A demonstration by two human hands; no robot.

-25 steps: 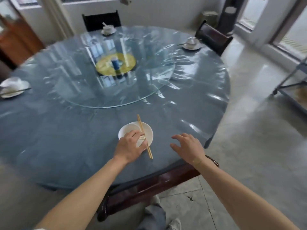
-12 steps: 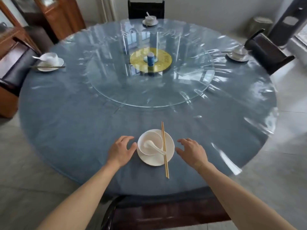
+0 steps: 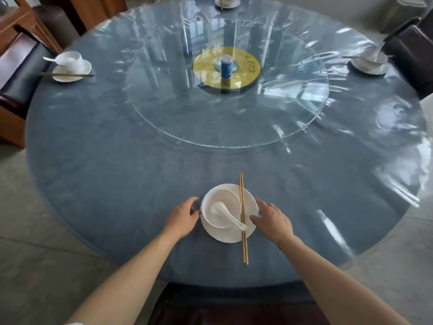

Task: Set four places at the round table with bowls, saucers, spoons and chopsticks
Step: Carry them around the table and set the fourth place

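At the far left of the round table (image 3: 93, 160) sits a place setting: a bowl (image 3: 71, 59) with a spoon (image 3: 49, 59) on a saucer (image 3: 72, 71), chopsticks (image 3: 68, 75) laid across its near rim. Nearer, the left hand (image 3: 181, 218) rests on the table, fingers relaxed, fingertips at the left edge of the near saucer (image 3: 229, 213). On that saucer stands the near bowl (image 3: 221, 207) with the near spoon (image 3: 228, 215) in it; the near chopsticks (image 3: 243, 216) lie across the saucer's right part. The right hand (image 3: 273, 220) lies loose at the saucer's right rim, gripping nothing. Other settings sit at the far edge and far right
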